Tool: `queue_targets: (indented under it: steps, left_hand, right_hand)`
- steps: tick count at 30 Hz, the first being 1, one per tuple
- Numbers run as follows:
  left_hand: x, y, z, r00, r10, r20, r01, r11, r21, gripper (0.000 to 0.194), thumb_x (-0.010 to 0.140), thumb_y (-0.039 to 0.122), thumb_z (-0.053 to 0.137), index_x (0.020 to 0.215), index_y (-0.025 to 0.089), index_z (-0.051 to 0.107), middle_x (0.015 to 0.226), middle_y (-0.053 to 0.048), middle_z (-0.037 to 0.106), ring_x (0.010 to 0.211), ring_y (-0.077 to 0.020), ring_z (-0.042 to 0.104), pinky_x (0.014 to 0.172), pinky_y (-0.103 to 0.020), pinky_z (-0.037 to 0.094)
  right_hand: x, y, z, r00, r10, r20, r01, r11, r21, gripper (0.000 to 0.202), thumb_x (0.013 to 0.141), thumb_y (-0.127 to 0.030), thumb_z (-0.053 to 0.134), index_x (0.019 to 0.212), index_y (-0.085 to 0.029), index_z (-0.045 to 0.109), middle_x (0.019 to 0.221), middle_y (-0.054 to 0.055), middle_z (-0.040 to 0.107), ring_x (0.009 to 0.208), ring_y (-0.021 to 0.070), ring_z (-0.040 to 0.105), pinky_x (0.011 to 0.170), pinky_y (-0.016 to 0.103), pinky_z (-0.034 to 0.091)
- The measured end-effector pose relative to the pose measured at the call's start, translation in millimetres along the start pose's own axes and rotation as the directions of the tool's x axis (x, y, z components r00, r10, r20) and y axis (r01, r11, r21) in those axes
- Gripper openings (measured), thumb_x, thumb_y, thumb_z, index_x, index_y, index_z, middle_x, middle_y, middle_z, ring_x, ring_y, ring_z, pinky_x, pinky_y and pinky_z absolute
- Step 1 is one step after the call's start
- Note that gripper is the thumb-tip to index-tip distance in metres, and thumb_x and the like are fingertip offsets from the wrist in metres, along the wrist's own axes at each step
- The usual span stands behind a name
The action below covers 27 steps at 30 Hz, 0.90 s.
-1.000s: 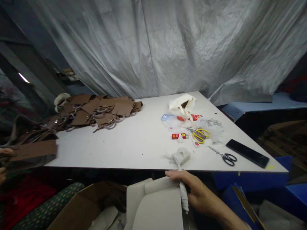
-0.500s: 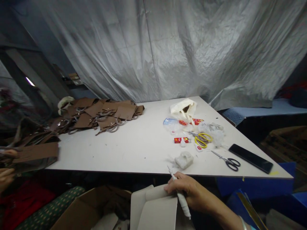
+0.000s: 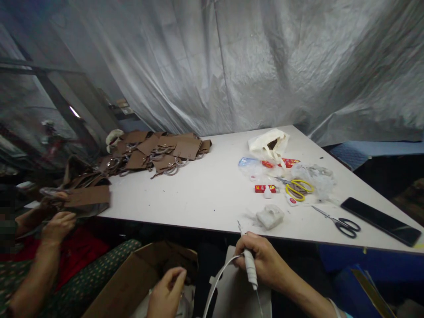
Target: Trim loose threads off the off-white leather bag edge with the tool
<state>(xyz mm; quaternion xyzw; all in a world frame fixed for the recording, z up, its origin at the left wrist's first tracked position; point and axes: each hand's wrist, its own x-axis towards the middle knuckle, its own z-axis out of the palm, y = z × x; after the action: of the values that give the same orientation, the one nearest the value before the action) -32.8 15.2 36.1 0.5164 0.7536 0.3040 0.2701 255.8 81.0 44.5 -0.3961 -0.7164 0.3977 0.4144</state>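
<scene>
My right hand [image 3: 256, 256] is closed around a thin awl-like tool [image 3: 251, 271] with a white-wrapped handle. Its fine tip points up toward the table edge, and a thin shaft or thread trails below. A pale, narrow strap [image 3: 217, 282] curves down from my right fingers. Beneath that hand is a light-coloured bag or panel [image 3: 236, 293], partly cut off by the frame. My left hand [image 3: 165, 296] is lower left, thumb and fingertips drawn together; anything between them is too small to make out. It is apart from the panel.
Brown bags [image 3: 165, 152] are heaped at the table's back left. A co-worker's hands [image 3: 59, 225] hold another brown bag [image 3: 89, 198]. On the right lie yellow-handled scissors [image 3: 300, 190], black-handled scissors [image 3: 346, 227], a phone [image 3: 380, 221] and a white lump [image 3: 270, 216]. A carton [image 3: 126, 274] stands below.
My left hand has come into view. The light panel has dropped lower and turned, and a pale strap now shows at my right hand. The view has shifted left, showing more of the co-worker.
</scene>
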Motion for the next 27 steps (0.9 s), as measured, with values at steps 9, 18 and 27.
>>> queue_targets:
  steps: [9, 18, 27]
  left_hand:
    - [-7.5, 49.3, 25.4, 0.85, 0.232, 0.473, -0.252, 0.967, -0.023, 0.047, 0.08, 0.024, 0.064, 0.127, 0.026, 0.072, 0.121, -0.005, 0.079, 0.113, -0.0275, 0.071, 0.1, -0.033, 0.052]
    - [16.1, 99.5, 3.8, 0.835, 0.178, 0.521, -0.225, 0.974, 0.028, 0.018, 0.079, 0.022, 0.058, 0.082, 0.016, 0.074, 0.077, -0.001, 0.072, 0.079, -0.0208, 0.065, 0.068, -0.027, 0.043]
    - [22.2, 141.8, -36.3, 0.807, 0.132, 0.576, -0.247, 0.961, 0.126, 0.019, 0.079, 0.028, 0.059, 0.084, 0.016, 0.073, 0.081, -0.002, 0.072, 0.079, -0.0214, 0.064, 0.069, -0.029, 0.044]
  right_hand:
    - [0.6, 6.9, 11.4, 0.994, 0.051, 0.1, -0.052, 0.999, 0.005, 0.016, 0.078, -0.005, 0.077, 0.079, -0.019, 0.07, 0.08, -0.001, 0.063, 0.074, 0.0141, 0.059, 0.066, 0.022, 0.042]
    - [1.4, -4.7, -16.2, 0.969, 0.104, 0.223, -0.116, 0.992, 0.043, 0.029, 0.068, -0.004, 0.083, 0.089, -0.022, 0.072, 0.077, -0.007, 0.065, 0.069, 0.0114, 0.056, 0.062, 0.019, 0.039]
    - [1.9, -25.6, -12.5, 0.964, 0.152, 0.218, -0.213, 0.932, 0.294, 0.015, 0.075, -0.021, 0.086, 0.078, -0.017, 0.071, 0.066, -0.005, 0.071, 0.058, 0.011, 0.061, 0.055, 0.018, 0.044]
